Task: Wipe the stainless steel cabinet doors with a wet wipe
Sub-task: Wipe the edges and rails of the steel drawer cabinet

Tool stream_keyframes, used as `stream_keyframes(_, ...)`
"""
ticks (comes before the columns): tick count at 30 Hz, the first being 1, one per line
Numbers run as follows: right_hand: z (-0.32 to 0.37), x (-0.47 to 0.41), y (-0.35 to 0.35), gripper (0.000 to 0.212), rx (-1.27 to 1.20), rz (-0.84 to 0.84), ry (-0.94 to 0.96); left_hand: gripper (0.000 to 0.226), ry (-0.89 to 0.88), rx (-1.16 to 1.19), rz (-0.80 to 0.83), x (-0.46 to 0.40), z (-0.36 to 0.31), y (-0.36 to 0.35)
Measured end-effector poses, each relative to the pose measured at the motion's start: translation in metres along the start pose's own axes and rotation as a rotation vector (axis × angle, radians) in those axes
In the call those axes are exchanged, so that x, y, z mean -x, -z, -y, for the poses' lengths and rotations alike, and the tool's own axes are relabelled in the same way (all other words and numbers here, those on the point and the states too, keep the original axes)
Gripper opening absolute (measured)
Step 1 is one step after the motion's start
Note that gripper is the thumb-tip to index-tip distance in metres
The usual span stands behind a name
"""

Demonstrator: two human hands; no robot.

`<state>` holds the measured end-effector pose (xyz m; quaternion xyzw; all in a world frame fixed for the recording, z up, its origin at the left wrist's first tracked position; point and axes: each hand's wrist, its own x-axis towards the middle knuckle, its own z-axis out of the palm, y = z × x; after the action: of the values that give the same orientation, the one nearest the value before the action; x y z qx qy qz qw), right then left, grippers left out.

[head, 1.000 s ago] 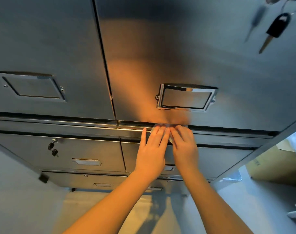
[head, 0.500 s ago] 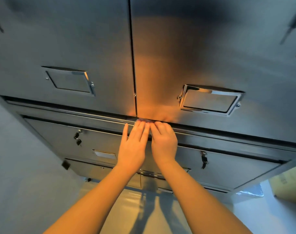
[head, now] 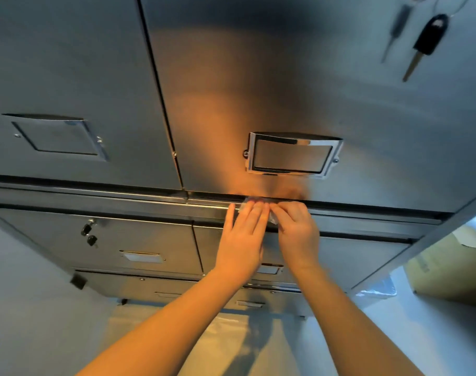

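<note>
Stainless steel along the bottom edge of the right cabinet door [head: 299, 90] is being wiped, the wet wipe [head: 270, 216] pressed there under the flat-fingered left hand [head: 242, 240] and pinched by the right hand [head: 296, 232], so a sideways stroke along the edge seems due next.

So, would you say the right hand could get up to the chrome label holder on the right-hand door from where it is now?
Probably yes. The right hand presses the wet wipe at the door's bottom edge, directly below the chrome label holder. Only bare steel lies between, though the left hand shares the wipe.
</note>
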<state>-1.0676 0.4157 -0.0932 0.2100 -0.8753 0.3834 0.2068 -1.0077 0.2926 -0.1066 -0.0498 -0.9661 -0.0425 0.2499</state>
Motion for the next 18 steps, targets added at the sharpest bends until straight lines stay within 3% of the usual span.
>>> stream_keyframes(5,-0.049,0.003,0.043,0.039,0.098,-0.064,-0.003,0.081,-0.134,-0.051,0.061,-0.014,-0.042,-0.009)
stream_keyframes(10,-0.029,0.007,0.016,0.020,0.084,-0.174,-0.057,0.096,0.090,-0.121,0.065,0.019,0.005,0.000)
stream_keyframes(13,0.010,0.005,-0.025,0.009,0.089,-0.109,0.007,0.101,0.271,-0.165,0.077,0.041,0.048,0.005)
stream_keyframes(18,0.071,-0.002,-0.068,0.030,0.038,0.029,0.177,0.100,0.361,-0.189,0.092,0.046,0.078,0.004)
